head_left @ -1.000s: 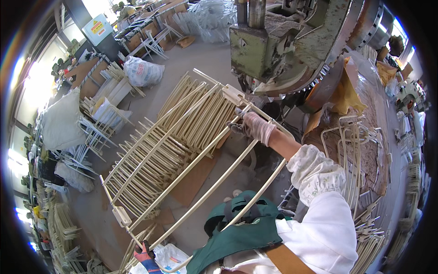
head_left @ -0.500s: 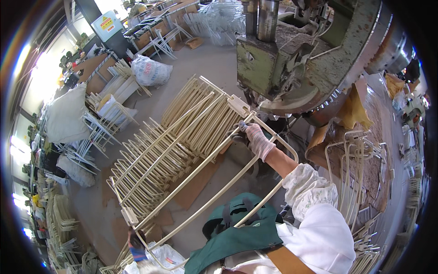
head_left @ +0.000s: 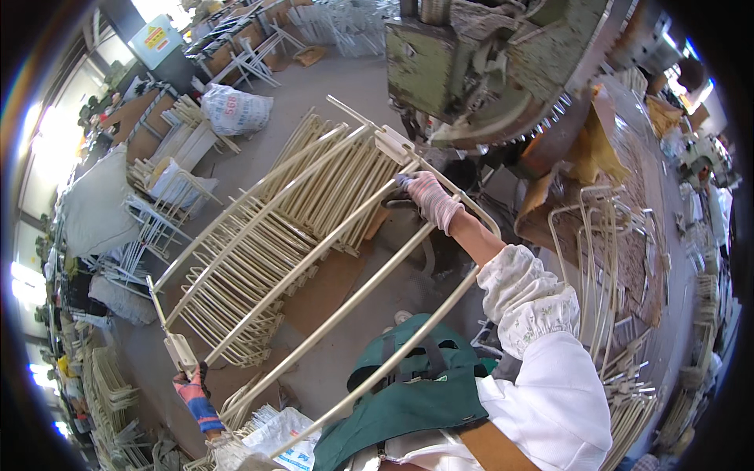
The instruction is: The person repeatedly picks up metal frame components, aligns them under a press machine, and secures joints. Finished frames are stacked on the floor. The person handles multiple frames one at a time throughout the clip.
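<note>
Both of my hands hold a large cream-coloured frame of bent metal tube (head_left: 330, 319) with several long parallel bars. It is tilted across the front of my body. My right hand (head_left: 432, 198), in a pinkish-white glove, is closed round the tubing beside a flat bracket (head_left: 394, 144) at the far end. At the near left end my left hand (head_left: 196, 399), in a red and blue glove, grips the frame just below a second bracket (head_left: 181, 352). Beneath and beyond the held frame stands a row of similar cream tube frames (head_left: 243, 292), partly covered by it.
A heavy green machine (head_left: 424, 71) with a toothed curved edge stands at the far right. Bent tube frames (head_left: 601, 243) lean beside cardboard at right. White sacks (head_left: 236, 110) and stacked metal parts lie at far left. A white bag (head_left: 287, 439) sits near my left forearm.
The held frame's left end has swung up and outward with my left hand, now in clearer view. My right hand stays near the same bracket. The whole view has shifted slightly.
</note>
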Available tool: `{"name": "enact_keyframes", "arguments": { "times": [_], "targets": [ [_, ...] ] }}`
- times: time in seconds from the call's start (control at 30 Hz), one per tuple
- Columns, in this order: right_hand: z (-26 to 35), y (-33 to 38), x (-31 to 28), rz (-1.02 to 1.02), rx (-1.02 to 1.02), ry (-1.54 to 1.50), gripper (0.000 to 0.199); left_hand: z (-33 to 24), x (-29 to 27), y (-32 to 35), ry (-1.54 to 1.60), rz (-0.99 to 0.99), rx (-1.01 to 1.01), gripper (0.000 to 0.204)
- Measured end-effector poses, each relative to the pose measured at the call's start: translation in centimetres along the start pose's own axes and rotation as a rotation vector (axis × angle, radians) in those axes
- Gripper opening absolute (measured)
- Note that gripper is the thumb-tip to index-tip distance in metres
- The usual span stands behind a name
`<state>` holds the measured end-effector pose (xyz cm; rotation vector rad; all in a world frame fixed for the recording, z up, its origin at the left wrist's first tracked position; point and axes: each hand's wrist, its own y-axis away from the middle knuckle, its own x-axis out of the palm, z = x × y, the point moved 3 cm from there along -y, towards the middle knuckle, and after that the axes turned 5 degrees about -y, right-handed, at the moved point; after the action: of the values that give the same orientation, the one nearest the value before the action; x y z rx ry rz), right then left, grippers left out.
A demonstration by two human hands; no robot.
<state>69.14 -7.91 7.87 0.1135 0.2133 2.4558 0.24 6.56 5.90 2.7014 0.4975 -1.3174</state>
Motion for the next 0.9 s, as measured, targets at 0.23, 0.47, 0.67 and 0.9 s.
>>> {"name": "enact_keyframes", "arguments": {
  "times": [0.23,0.47,0.67,0.9],
  "targets": [
    [0.3,4.6,-9.8,-0.424,-0.579,0.998,0.023,-2.2,1.3,-2.7,0.167,-0.070,0.235,0.040],
    [-4.9,1.4,-9.9,-0.173,-0.240,0.679,0.034,0.5,1.8,-3.9,0.193,-0.210,0.443,0.043],
    [-3.6,3.7,-10.2,0.008,0.113,0.242,0.022,-2.5,1.9,-2.2,-0.026,-0.249,0.374,0.065],
    [-3.0,3.5,-10.6,-0.025,0.207,0.252,0.026,-3.4,3.2,-2.7,0.225,-0.106,0.300,0.058]
  ]
}}
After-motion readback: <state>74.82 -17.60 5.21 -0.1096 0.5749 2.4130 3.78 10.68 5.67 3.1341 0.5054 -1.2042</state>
